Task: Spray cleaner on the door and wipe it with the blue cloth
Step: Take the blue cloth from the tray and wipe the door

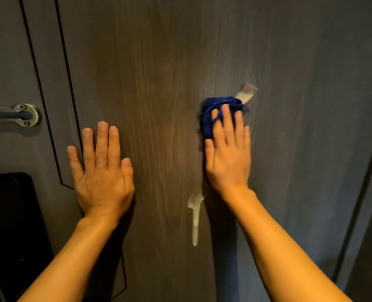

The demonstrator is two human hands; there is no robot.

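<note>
A dark wood-grain door (163,62) fills the view. My right hand (227,149) presses a bunched blue cloth (211,114) flat against the door, the cloth showing above and left of my fingers. A whitish foam smear (247,93) lies just above right of the cloth. Below my right wrist a white cleaner drip (195,216) runs down the door. My left hand (102,166) rests flat on the door with fingers spread and nothing in it. No spray bottle is in view.
A brass latch plate with a dark bar (23,115) sits at the left edge. Below it is a black panel (8,214). Thin dark inlay lines (65,83) run down the door's left side. The door frame (364,182) stands at the right.
</note>
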